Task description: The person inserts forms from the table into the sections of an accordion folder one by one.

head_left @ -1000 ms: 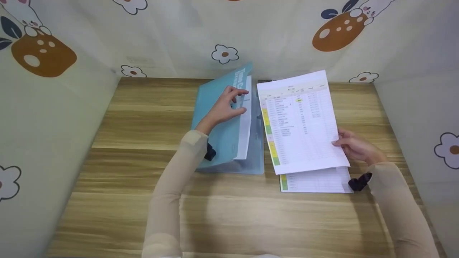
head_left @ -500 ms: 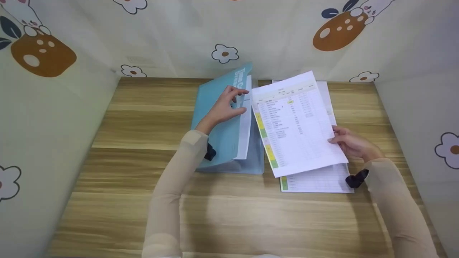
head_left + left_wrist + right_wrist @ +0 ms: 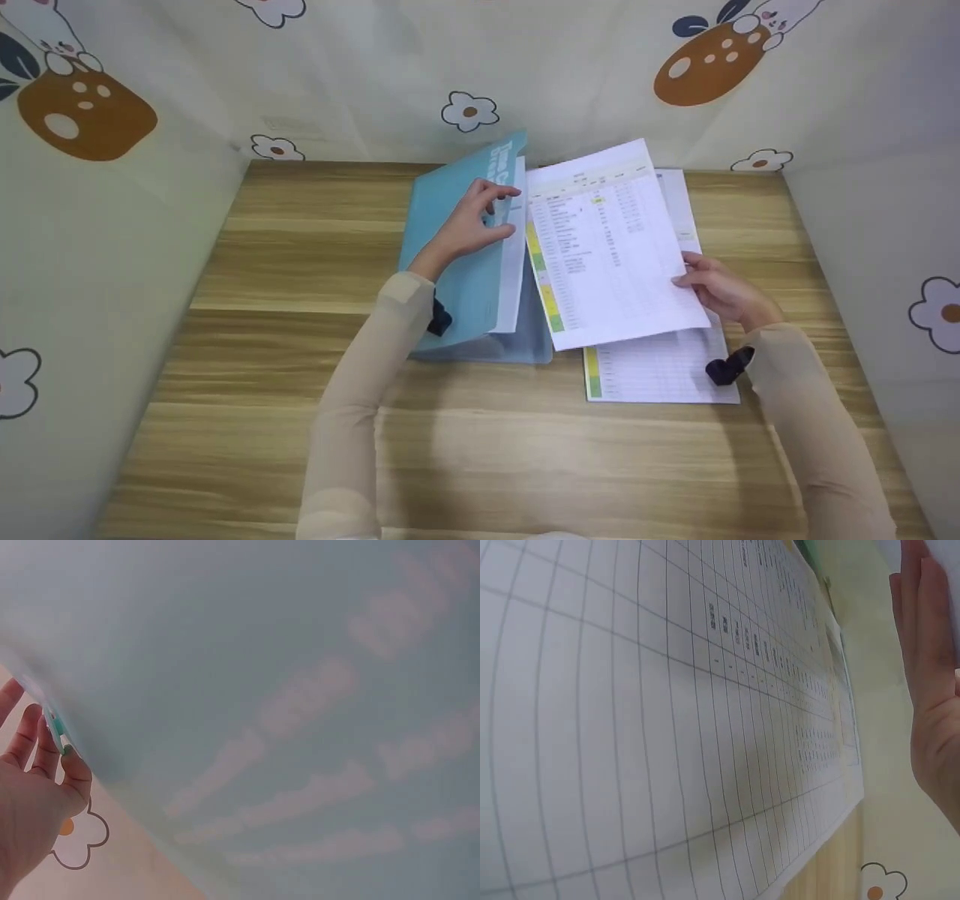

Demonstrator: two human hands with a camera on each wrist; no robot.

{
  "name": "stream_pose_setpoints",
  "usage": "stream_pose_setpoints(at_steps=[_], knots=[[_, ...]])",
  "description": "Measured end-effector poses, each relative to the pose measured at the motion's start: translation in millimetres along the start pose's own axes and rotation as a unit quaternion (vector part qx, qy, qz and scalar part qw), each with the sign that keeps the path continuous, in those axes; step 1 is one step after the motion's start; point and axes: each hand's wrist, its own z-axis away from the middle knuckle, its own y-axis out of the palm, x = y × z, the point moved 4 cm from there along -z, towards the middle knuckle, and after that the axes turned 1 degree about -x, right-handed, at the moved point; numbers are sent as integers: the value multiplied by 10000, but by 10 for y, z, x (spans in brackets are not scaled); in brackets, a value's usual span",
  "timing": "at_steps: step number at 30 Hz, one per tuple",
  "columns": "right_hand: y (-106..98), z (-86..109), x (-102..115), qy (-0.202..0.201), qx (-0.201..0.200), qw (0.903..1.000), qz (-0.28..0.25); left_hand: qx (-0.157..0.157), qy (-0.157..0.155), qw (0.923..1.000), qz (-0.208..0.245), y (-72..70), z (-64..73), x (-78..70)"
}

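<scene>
A light blue folder (image 3: 457, 262) stands partly open near the back of the table, white paper (image 3: 513, 270) visible inside. My left hand (image 3: 469, 221) holds its raised cover by the free edge; in the left wrist view the thumb and fingers meet at that edge beside a small teal tab (image 3: 57, 726). My right hand (image 3: 724, 289) pinches the right edge of a printed sheet (image 3: 622, 262) with coloured cells down its left side. The sheet tilts left, its upper left corner right at the folder's opening. Below it lies more printed paper (image 3: 660, 371).
The wood-grain table (image 3: 285, 420) reaches a pale curtain (image 3: 360, 82) with flower prints at the back. Pale walls (image 3: 870, 247) flank both sides. Black wrist cameras (image 3: 729, 367) sit at both cuffs.
My right hand has moved left and slightly up with the sheet, bringing it over toward the folder and uncovering more of the paper underneath. The left hand and the folder cover have stayed put.
</scene>
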Motion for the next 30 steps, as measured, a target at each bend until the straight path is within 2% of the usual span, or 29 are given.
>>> stream_pose_setpoints(at_steps=[11,30], knots=[[115,-70,-91,-63,-144,9986,-505,-39,18,10000,4,5,-4,6],[448,-163,-268,54,-312,9965,-772,26,-123,9999,3,10,0,-4]])
